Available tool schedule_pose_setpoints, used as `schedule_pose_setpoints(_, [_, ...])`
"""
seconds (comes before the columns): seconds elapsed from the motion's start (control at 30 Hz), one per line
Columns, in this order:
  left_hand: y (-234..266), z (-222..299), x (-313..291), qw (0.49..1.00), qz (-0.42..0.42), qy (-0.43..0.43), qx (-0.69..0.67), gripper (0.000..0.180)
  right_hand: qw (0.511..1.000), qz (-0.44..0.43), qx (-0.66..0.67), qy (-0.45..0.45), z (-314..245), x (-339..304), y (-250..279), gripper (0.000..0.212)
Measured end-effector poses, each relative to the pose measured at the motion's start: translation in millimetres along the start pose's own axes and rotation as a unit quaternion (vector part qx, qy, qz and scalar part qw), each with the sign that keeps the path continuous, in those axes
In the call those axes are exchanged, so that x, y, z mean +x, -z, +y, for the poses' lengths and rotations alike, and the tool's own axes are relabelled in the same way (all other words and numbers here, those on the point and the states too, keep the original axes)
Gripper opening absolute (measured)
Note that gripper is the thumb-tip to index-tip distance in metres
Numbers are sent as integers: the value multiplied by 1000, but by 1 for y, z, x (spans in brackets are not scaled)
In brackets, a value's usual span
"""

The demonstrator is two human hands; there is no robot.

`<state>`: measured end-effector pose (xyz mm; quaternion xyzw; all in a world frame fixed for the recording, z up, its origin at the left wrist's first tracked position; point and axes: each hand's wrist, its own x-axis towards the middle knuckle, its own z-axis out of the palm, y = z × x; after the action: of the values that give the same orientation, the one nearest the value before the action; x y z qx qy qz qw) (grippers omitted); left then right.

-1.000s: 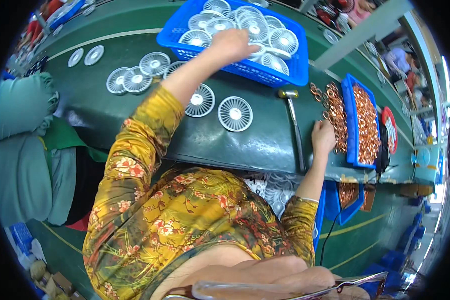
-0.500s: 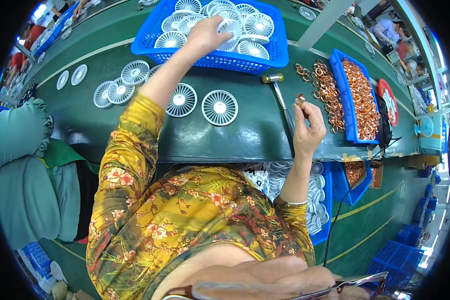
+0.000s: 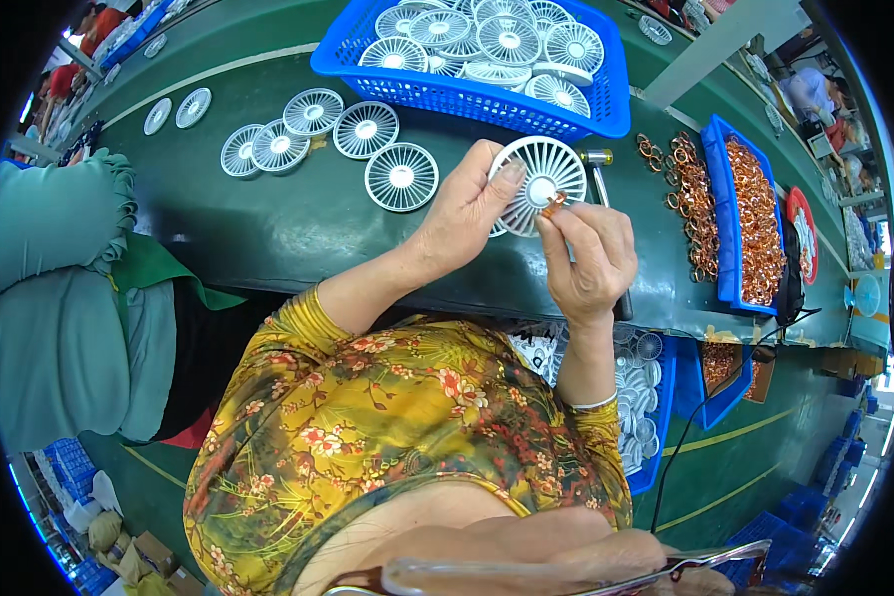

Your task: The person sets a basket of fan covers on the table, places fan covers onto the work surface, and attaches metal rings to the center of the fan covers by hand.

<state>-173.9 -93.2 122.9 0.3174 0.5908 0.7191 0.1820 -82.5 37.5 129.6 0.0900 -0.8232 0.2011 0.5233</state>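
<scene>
Above the table, my left hand (image 3: 470,207) grips a round white slotted plastic disc (image 3: 556,159) by its left edge, thumb across its face. My right hand (image 3: 594,256) pinches a small copper-coloured ring (image 3: 554,206) against the middle of that disc; the fingertips partly cover where the two meet. Another white disc lies on the table mostly hidden beneath the held one. Left of my hands, several similar discs (image 3: 400,177) lie flat on the green table (image 3: 298,223).
A blue basket (image 3: 457,97) full of white discs stands at the back. A hammer (image 3: 600,184) lies behind my right hand. Loose copper rings (image 3: 695,214) and a blue tray (image 3: 728,238) of them are at right. A blue bin (image 3: 669,397) of white parts stands below the table edge.
My left hand has come back from the basket with a white disc. My right hand has brought the copper ring to its centre. The whole view has shifted slightly.
</scene>
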Motion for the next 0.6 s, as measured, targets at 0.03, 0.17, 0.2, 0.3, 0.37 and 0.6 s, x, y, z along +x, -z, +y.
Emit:
schedule_pose_setpoints(0.03, [-1, 0, -2, 1000, 6, -12, 8, 27, 1000, -9, 1, -4, -1, 4, -4, 17])
schedule_pose_setpoints(0.17, [1, 1, -9, 999, 5, -7, 43, 20, 997, -54, -25, -54, -7, 7, -17, 12])
schedule_pose_setpoints(0.2, [1, -4, -10, 998, 9, -13, 55, 21, 997, -52, -21, -49, -7, 5, -21, 12])
schedule_pose_setpoints(0.3, [3, -10, -11, 994, 24, -5, 106, 26, 982, -123, -47, -136, -6, -3, -30, 9])
schedule_pose_setpoints(0.37, [5, -8, -11, 992, 36, 11, 117, 25, 989, -63, -42, -127, -6, -8, -40, 10])
schedule_pose_setpoints(0.6, [18, -5, -14, 947, -138, 115, -267, 61, 976, -135, 122, -120, -3, 0, -5, 20])
